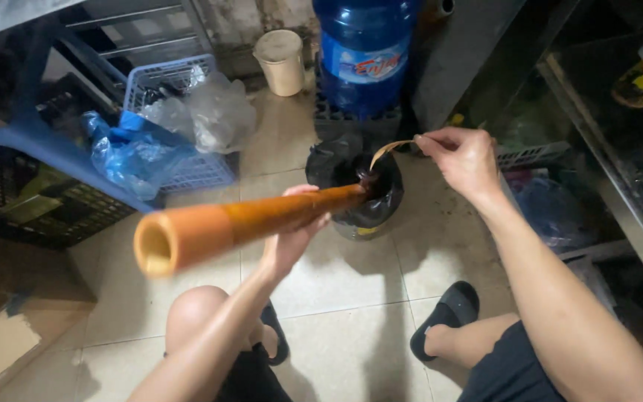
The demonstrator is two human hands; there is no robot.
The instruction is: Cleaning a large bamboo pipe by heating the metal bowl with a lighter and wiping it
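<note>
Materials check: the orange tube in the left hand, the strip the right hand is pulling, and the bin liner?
Orange tube: looks like bamboo or a similar hollow stalk, smooth and slightly glossy, open end showing a thick wall; could be plastic. Strip: thin, curling, tan, probably fibrous peel from the tube. Bin liner: thin black plastic film, crinkled and shiny.

Ahead of me stands a big blue water jug (pixel 364 52), a cream bucket (pixel 281 61) beside it, and a blue basket (pixel 187 160) with crumpled plastic bags (pixel 213 112) at left.
</note>
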